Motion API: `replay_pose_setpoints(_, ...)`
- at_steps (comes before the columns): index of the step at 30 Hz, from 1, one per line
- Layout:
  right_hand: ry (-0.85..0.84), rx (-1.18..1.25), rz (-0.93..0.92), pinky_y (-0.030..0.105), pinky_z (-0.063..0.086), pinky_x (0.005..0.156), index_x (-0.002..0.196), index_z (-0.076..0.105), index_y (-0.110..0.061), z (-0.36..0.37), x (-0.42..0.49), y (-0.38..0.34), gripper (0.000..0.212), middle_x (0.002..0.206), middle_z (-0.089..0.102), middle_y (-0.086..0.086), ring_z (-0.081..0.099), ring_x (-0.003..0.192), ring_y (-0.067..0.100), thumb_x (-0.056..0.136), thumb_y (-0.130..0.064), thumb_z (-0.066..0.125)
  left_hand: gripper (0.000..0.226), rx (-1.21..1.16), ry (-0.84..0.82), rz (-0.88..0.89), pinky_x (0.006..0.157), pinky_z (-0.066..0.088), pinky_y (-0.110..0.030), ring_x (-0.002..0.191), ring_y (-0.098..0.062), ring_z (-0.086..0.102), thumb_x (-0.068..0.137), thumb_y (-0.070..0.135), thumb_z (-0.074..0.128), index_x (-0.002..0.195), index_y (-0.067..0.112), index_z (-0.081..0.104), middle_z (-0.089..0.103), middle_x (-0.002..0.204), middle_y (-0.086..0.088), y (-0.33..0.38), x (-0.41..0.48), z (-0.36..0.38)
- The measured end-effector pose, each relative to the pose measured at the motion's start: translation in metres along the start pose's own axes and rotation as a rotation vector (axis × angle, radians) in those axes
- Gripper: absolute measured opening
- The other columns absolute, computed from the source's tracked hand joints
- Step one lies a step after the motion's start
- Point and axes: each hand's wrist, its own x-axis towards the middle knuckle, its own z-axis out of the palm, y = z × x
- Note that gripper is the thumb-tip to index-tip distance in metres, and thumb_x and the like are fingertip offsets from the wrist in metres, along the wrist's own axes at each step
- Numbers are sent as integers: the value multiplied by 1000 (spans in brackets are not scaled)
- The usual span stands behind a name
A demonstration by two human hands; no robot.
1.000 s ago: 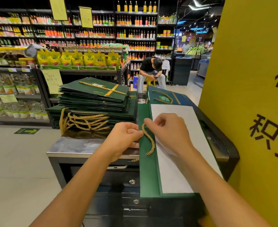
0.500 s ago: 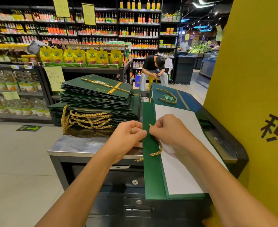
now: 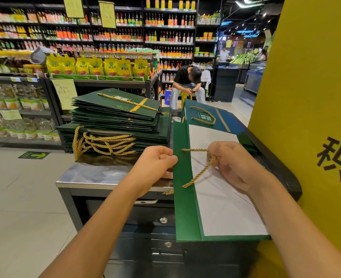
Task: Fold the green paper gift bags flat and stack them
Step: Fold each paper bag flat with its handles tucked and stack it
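A green paper gift bag (image 3: 185, 207) lies flat in front of me, its white inside (image 3: 221, 207) facing up. My left hand (image 3: 155, 163) pinches the bag's green left edge. My right hand (image 3: 233, 163) grips the gold rope handle (image 3: 199, 173), which runs from a hole near the green strip to my fingers and loops down. A tall stack of flat green bags (image 3: 115, 113) with gold handles hanging off its front sits to the left. Another flat bag (image 3: 205, 115) lies behind the one I hold.
The bags rest on a steel-topped counter (image 3: 97, 175) with dark drawers below. A yellow pillar (image 3: 310, 117) stands close on the right. A person sits on a stool (image 3: 187, 85) in the aisle behind. Shelves of bottles and packets line the back.
My right hand has moved right, away from the left hand, drawing the gold rope out across the white inside. The left hand stays on the bag's edge.
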Motion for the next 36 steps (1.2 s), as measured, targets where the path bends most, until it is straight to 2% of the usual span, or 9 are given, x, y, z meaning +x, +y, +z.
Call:
replay_pose_setpoints(6,-85,218,9,40,33,90,63,66,-14,-11,1,7,24,67,53,3,46,75,17,85,-14,56,10,33,33,-42,60,62,-32,67,-16,74,104,8,54,106,5,63,79,84,-5,6,-3,3)
replay_pose_setpoints(8,-7,6,-11,38,38,85,67,68,-15,-7,1,3,30,68,56,4,47,76,19,94,-8,57,10,36,41,-52,57,61,-30,66,-15,74,104,9,54,105,6,63,78,82,-5,7,-4,4)
replay_pose_setpoints(11,141,-306,-76,30,44,58,92,68,-17,5,-6,-3,9,70,57,5,51,66,15,93,-8,67,10,19,54,-55,50,56,-23,62,-13,73,103,7,54,104,5,64,78,79,-5,9,-5,5)
replay_pose_setpoints(12,168,-362,-116,29,41,52,99,65,-21,8,-9,-3,16,70,54,5,48,61,13,91,-8,69,10,18,56,-58,50,55,-22,62,-13,73,103,7,54,105,4,64,78,81,-6,9,-5,5)
replay_pose_setpoints(17,-85,-507,-253,20,31,54,106,74,-39,15,-29,-3,28,65,35,-7,35,59,8,83,-24,81,11,30,60,-44,53,56,-24,64,-15,73,103,7,55,106,3,65,77,86,-11,8,-4,4)
replay_pose_setpoints(21,-185,-757,-264,21,37,61,99,80,-39,18,-31,9,24,72,52,-10,46,65,5,76,-37,87,13,43,54,-34,53,57,-25,61,-15,71,102,7,56,107,1,66,76,81,-9,5,-1,3)
replay_pose_setpoints(26,-130,-697,-301,22,36,62,86,81,-32,17,-26,17,5,63,48,-14,42,61,6,83,-29,82,28,62,-123,43,78,62,-33,90,-24,76,95,1,65,121,9,62,78,100,-9,-2,-2,-6)
replay_pose_setpoints(30,-93,-618,-324,31,34,63,86,78,-27,15,-24,19,7,54,34,-11,36,56,8,89,-20,77,39,36,-188,67,81,62,-33,94,-28,75,93,-9,62,129,8,59,77,105,-13,-3,-1,-9)
replay_pose_setpoints(36,96,-290,-255,22,27,53,90,75,-18,3,-19,19,8,64,31,8,29,56,14,95,-16,69,41,22,-178,79,78,62,-31,94,-24,76,95,-10,59,130,10,58,78,104,-8,-4,0,-7)
